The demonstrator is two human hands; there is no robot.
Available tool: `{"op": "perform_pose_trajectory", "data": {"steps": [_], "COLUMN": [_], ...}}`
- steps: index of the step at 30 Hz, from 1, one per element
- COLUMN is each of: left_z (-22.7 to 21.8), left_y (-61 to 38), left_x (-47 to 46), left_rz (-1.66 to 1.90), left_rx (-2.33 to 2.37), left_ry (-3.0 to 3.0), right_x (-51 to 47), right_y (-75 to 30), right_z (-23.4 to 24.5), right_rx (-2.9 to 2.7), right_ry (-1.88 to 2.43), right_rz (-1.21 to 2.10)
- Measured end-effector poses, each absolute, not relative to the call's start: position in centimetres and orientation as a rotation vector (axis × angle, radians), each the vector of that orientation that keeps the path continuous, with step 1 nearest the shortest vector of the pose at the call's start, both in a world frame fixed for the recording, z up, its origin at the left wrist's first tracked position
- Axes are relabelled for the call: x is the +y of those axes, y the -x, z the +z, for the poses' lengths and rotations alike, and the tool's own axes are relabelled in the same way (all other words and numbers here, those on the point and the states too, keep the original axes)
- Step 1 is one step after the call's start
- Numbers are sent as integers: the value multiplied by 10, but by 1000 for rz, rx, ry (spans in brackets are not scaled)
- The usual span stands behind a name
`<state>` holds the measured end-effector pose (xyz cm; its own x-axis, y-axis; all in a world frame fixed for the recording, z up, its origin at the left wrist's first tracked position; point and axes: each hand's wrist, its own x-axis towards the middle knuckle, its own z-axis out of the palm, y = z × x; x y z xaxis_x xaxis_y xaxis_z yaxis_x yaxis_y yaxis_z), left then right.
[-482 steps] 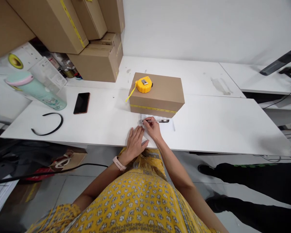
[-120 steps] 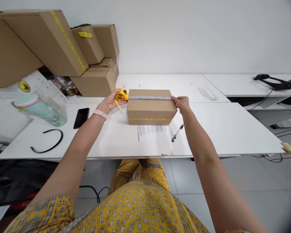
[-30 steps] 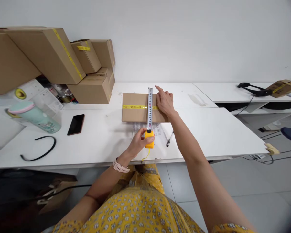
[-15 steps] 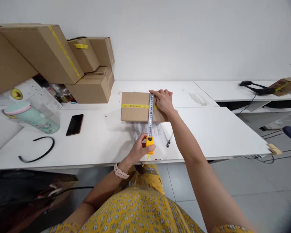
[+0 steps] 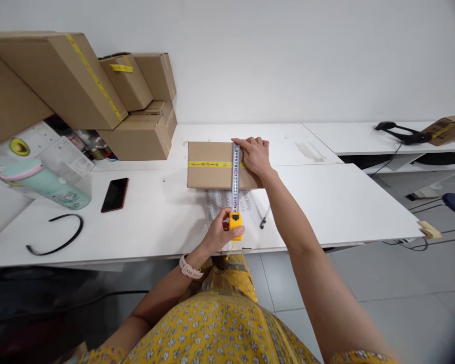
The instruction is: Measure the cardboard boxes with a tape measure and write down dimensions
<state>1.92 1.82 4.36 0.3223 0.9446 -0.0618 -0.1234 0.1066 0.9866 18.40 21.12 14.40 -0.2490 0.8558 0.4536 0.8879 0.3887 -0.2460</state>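
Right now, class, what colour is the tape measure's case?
The tape measure's case is yellow-orange, best seen in the head view.

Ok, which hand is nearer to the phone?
The left hand: it holds the yellow tape measure, to the right of the phone and closer to the body. The right hand is farther right, on the cardboard box.

Matt cardboard box [image 5: 210, 178], smooth plastic tape measure [image 5: 236, 223], glossy phone screen [image 5: 115, 194], smooth tabletop [image 5: 318, 207], paper sheet [image 5: 214, 203]
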Motion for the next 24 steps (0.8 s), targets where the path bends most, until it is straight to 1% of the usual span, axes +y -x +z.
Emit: {"op": "perform_pose_trajectory", "data": {"steps": [10, 17, 20, 24], "left_z": [42, 37, 33, 29], "left_y": [-21, -15, -5, 9], "left_x": [19, -10, -24, -37], "left_rz": [1001, 1158, 1168, 1079], "left_rx": [911, 825, 829, 907], "left_ry": [-1154, -1113, -1202, -1346], "right_x": [215, 210, 188, 131], "right_y": [-185, -185, -184, -185], "right_z": [138, 133, 125, 94], "right_rx": [-2104, -2069, -2045, -1982], "right_ry": [1439, 1435, 1419, 1349], "right_rz": [-98, -238, -311, -413]}}
